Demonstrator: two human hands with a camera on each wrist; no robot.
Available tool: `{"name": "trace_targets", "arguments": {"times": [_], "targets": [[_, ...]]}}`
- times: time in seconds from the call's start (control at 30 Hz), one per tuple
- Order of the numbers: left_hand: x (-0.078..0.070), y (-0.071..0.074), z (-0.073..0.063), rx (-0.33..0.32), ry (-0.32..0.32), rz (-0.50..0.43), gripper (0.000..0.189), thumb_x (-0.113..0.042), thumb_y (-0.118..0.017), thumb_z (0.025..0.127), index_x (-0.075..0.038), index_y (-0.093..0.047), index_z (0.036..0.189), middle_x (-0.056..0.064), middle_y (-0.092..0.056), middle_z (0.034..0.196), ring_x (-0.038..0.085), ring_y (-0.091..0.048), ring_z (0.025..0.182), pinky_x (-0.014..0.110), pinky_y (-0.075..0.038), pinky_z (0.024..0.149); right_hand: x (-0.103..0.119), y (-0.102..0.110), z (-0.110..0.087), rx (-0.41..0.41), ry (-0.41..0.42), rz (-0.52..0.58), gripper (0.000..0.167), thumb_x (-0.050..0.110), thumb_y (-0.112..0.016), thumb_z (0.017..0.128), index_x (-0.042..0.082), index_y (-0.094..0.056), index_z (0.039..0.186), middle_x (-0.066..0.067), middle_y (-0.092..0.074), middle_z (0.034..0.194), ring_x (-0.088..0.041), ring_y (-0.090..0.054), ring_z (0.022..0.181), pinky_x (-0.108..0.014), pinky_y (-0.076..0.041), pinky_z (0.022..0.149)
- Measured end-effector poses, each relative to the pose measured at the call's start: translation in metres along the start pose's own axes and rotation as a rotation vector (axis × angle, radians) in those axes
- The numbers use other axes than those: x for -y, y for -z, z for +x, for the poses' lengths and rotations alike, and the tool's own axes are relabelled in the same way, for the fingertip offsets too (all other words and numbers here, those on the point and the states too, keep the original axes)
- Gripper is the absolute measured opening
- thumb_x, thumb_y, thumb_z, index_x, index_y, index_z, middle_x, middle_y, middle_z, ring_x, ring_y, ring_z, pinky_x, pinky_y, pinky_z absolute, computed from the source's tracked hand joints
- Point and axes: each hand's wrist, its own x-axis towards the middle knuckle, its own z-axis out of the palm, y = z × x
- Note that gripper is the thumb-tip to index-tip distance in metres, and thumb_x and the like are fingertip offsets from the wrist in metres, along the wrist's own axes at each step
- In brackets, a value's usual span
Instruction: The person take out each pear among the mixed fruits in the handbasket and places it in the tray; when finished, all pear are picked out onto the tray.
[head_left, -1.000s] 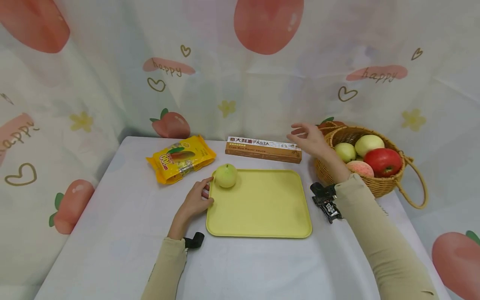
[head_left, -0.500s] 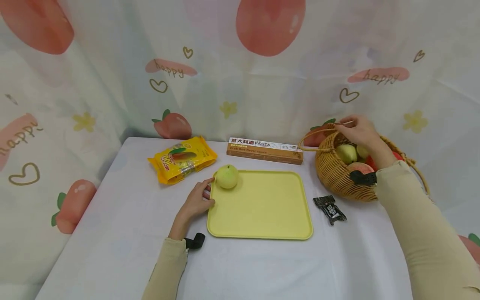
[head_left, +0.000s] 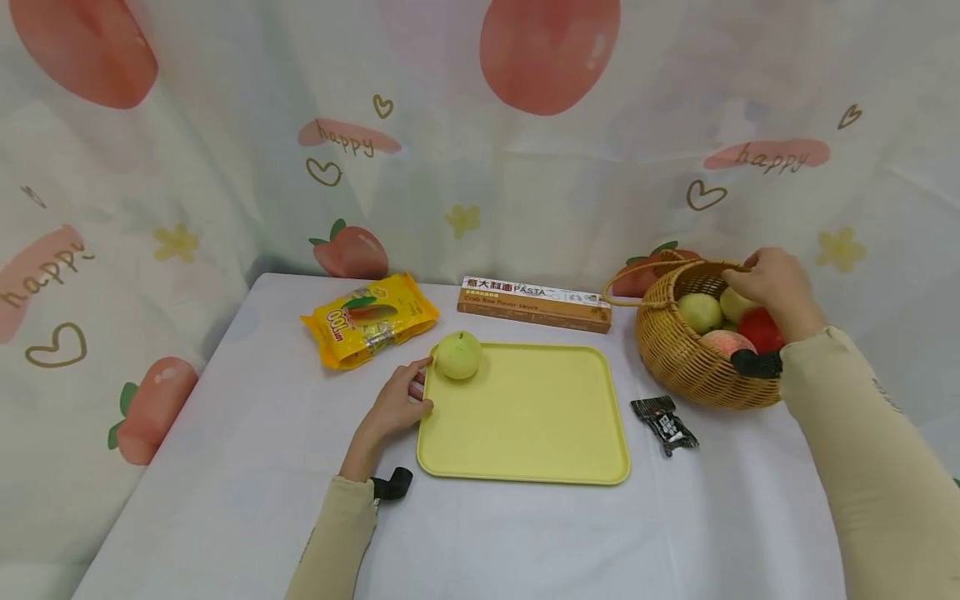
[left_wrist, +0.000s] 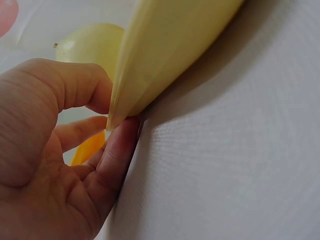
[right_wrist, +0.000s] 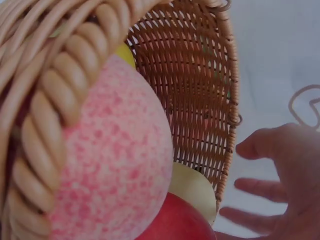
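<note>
My left hand (head_left: 397, 404) pinches the left rim of a yellow tray (head_left: 525, 417), thumb on top and fingertips beneath it in the left wrist view. On the tray's back left corner sits a round pale green fruit with a stem (head_left: 458, 356). My right hand (head_left: 780, 287) hovers at the back rim of a wicker basket (head_left: 675, 358), its fingers spread and slightly bent, holding nothing. Inside the basket lie pale green fruits (head_left: 701, 313), a pink speckled peach (right_wrist: 117, 155) and a red fruit (right_wrist: 177, 220), partly hidden by the right hand in the head view.
A yellow snack bag (head_left: 371, 321) lies behind and left of the tray. A pasta box (head_left: 534, 305) is along the back edge. Between tray and basket lies a small black packet (head_left: 665, 425). The basket's handle (head_left: 637, 283) sticks out leftward.
My right hand has moved right, from beside the pasta box to over the basket, then farther toward its right side. My left hand keeps its hold on the tray.
</note>
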Motion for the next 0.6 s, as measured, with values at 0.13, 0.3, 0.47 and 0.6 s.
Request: {"name": "trace_targets", "arguments": {"times": [0.13,0.3,0.47,0.6], "targets": [[0.0008,0.0003,0.0003,0.004,0.001,-0.006,0.073,-0.003,-0.069,0.078,-0.009,-0.046,0.146,0.009,-0.051,0.109,0.019,-0.055,0.088,0.034,-0.048,0.080,0.0006,0.0009,-0.0019,0.028,-0.040,-0.039,0.060,0.034,-0.050,0.092,-0.021,-0.049,0.114,-0.042,-0.049,0.115,-0.057,-0.050,0.098,-0.061,-0.044,0.078],[-0.0009,0.0000,-0.0010,0.005,0.005,-0.004,0.073,-0.003,-0.069,0.078,-0.010,-0.045,0.147,0.010,-0.051,0.110,0.019,-0.054,0.088,0.034,-0.047,0.079,-0.0015,0.0007,-0.0030,0.009,-0.068,-0.058,0.057,0.034,-0.056,0.089,-0.019,-0.050,0.111,-0.040,-0.051,0.111,-0.054,-0.051,0.094,-0.058,-0.044,0.074],[-0.0018,0.0011,-0.0018,0.004,0.009,0.007,0.073,-0.003,-0.068,0.078,-0.010,-0.045,0.147,0.010,-0.051,0.110,0.019,-0.054,0.087,0.034,-0.046,0.078,-0.0025,-0.0017,0.0001,0.021,-0.062,0.000,0.061,0.033,-0.059,0.090,-0.018,-0.049,0.121,-0.040,-0.048,0.121,-0.056,-0.047,0.104,-0.061,-0.041,0.085],[-0.0019,-0.0013,-0.0014,0.004,-0.004,0.007,0.072,-0.002,-0.068,0.078,-0.009,-0.045,0.146,0.010,-0.051,0.109,0.020,-0.054,0.087,0.034,-0.046,0.078,0.0030,-0.0039,-0.0001,0.049,-0.049,0.011,0.061,0.031,-0.060,0.090,-0.020,-0.049,0.121,-0.041,-0.047,0.121,-0.058,-0.046,0.106,-0.062,-0.041,0.089]]}}
